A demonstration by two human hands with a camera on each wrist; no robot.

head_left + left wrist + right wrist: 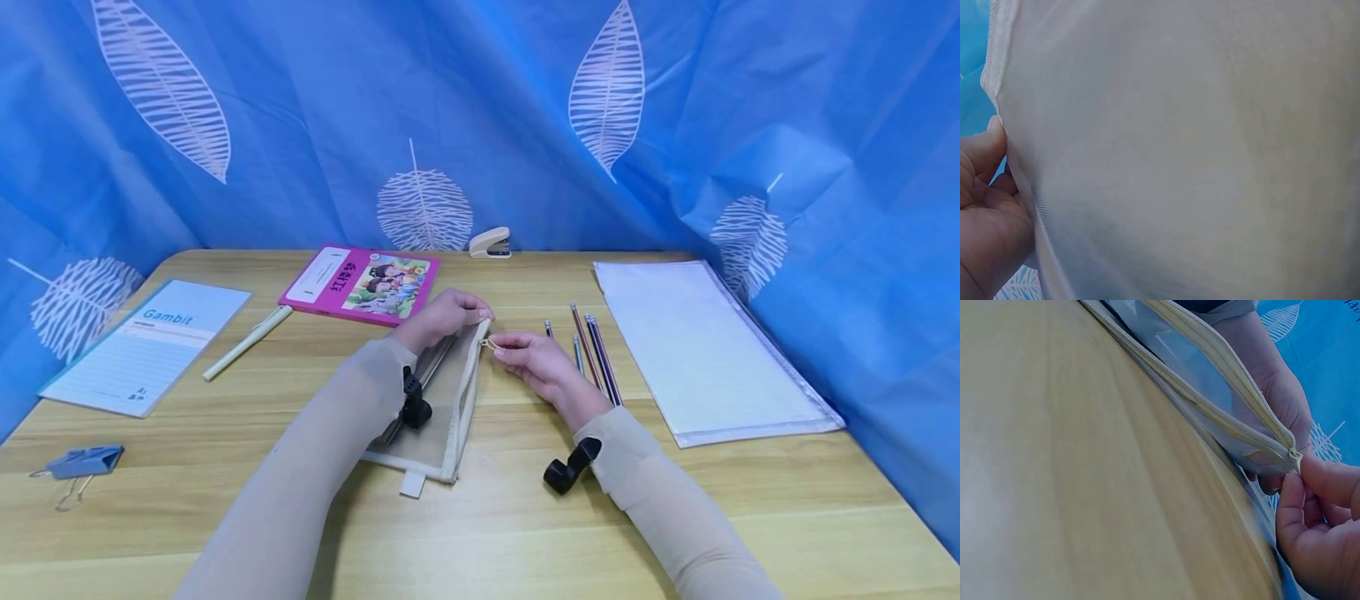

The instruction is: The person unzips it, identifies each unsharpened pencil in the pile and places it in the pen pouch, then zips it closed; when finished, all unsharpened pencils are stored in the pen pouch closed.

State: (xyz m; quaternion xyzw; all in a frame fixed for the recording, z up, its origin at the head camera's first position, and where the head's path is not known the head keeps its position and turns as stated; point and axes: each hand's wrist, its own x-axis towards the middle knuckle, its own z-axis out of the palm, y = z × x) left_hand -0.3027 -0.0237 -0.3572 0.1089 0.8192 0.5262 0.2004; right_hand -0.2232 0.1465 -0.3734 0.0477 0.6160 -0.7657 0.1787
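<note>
A pale mesh zipper pouch (442, 421) lies on the table in the head view, its zipped edge raised and gaping along most of its length. At the far corner, my left hand (442, 318) pinches the edge between thumb and fingers. My right hand (536, 364) pinches the zipper pull (1297, 461) at that same end. In the right wrist view the two zipper sides spread apart from the slider. The pouch's fabric fills most of the left wrist view. Something long and dark shows through the mesh, partly hidden by my left forearm.
Several pencils (592, 354) lie right of my right hand, beside a white padded envelope (720, 350). Behind are a pink book (330, 283) and a stapler (490, 242). Leftward are a pale pen (247, 342), a notebook (142, 358) and a blue binder clip (86, 460).
</note>
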